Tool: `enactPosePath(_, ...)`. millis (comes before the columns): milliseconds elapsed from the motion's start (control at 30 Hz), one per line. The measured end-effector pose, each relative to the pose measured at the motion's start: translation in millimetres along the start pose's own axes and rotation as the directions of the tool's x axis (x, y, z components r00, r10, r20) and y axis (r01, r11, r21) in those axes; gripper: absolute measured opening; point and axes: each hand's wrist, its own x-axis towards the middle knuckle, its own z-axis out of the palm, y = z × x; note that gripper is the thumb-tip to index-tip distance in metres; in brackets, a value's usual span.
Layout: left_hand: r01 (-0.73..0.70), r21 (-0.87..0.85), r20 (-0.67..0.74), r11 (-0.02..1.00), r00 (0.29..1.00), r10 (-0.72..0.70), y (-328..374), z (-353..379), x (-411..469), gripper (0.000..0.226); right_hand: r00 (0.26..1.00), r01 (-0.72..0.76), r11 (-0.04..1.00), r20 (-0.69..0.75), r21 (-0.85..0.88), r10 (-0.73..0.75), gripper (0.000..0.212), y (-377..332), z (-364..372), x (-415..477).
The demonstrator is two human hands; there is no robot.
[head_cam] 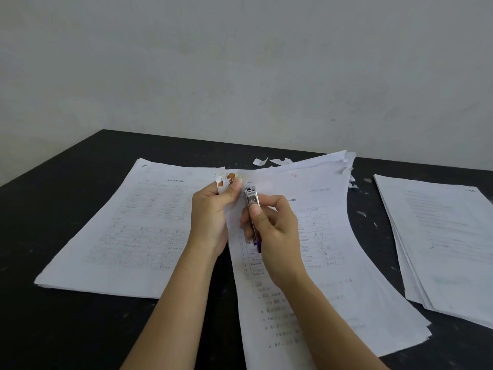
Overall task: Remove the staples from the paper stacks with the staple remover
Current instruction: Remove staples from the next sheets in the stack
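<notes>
The flat black bench (80, 329) is matt, flecked with small white and grey specks. The left stack of white printed sheets (128, 222) carries faint grey tables in ruled grids with small dark text. The middle stack of white paper (333, 289) shows a similar grey grid, numbered lines of dark print lower down, a small red scribble (294, 175) near its top edge and orange-brown blotches (230, 178) on its torn corner. The right stack of white paper (440, 236) bears only pale grey lines of text. The slim silver metal staple remover (252, 206) is shiny, with a purple plastic end. The torn paper scraps (260, 161) are white. The plaster wall (240, 62) is mottled pale grey.
</notes>
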Motion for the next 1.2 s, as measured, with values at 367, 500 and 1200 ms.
enactPosePath(367, -0.074, 0.104, 0.020, 0.992, 0.997, 0.072, -6.8, -4.6, 5.1, 0.024, 0.997, 0.049, 0.998, -0.067, 0.048, -0.045, 0.001, 1.7, -7.9, 3.0)
enactPosePath(500, -0.102, 0.135, 0.038, 0.986, 0.994, 0.098, -8.7, -5.3, 5.4, 0.031, 0.997, 0.034, 0.998, -0.065, 0.050, -0.030, 0.003, 1.9, -8.7, 4.2)
enactPosePath(1200, -0.143, 0.323, -0.062, 0.936, 0.983, 0.171, -15.5, 1.2, 6.2, 0.029, 0.992, 0.016, 0.994, -0.122, 0.110, -0.002, 0.020, -5.0, -10.3, 13.0)
